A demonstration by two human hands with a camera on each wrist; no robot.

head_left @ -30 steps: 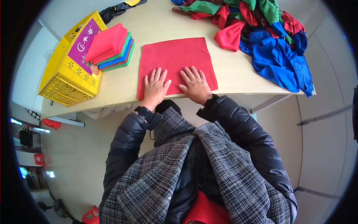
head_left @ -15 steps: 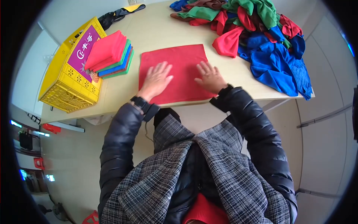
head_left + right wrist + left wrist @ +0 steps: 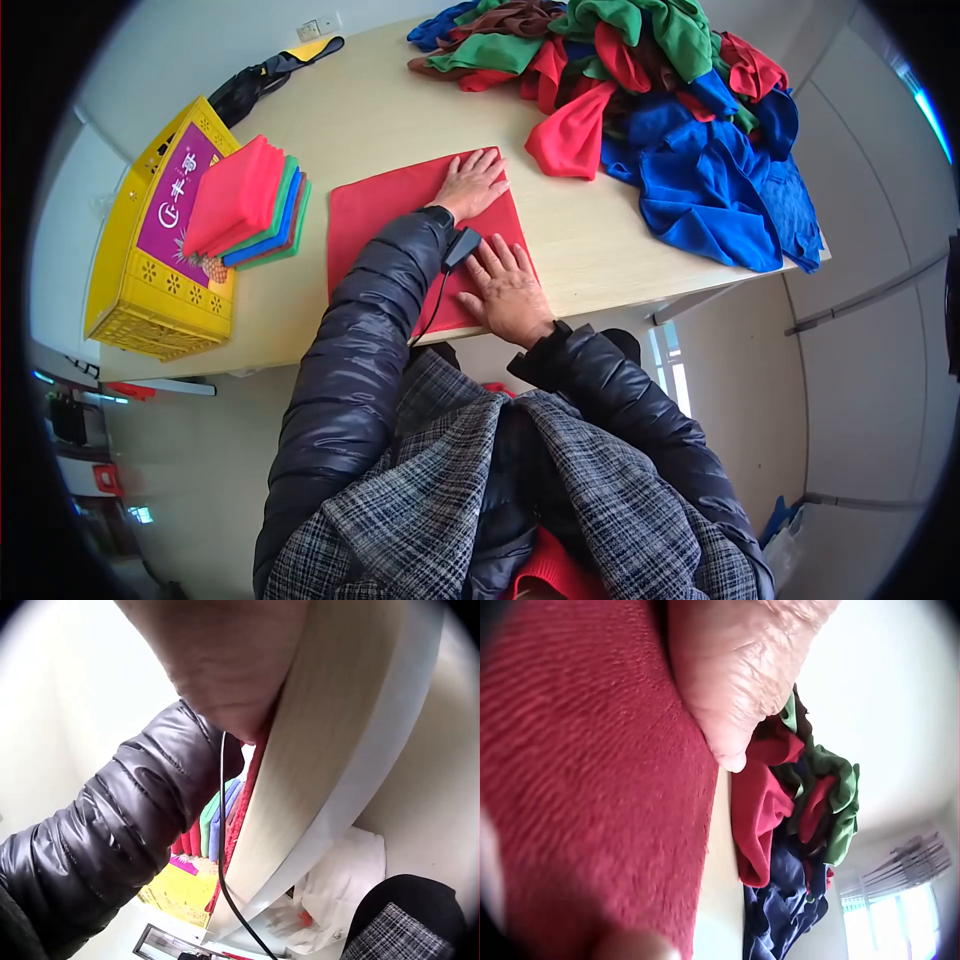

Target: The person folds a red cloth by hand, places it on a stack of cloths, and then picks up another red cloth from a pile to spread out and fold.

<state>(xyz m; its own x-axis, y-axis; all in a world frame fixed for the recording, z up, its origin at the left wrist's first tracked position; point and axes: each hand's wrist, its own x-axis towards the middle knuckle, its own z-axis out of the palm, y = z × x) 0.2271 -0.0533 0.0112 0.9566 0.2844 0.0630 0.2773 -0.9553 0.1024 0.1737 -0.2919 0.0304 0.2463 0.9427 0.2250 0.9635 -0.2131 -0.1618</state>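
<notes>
Pressing flat with fingers straight, the left hand [image 3: 472, 183] and right hand [image 3: 509, 290] lie on the red cloth [image 3: 370, 215].

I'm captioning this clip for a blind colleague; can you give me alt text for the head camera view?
A person presses both hands flat on a red cloth spread on a table: left hand at its far right corner, right hand near its front edge. A stack of folded cloths lies left, a heap of loose cloths right.

Left hand [image 3: 472, 183] reaches out, right hand [image 3: 508, 288] near — both seemingly flat.
</notes>
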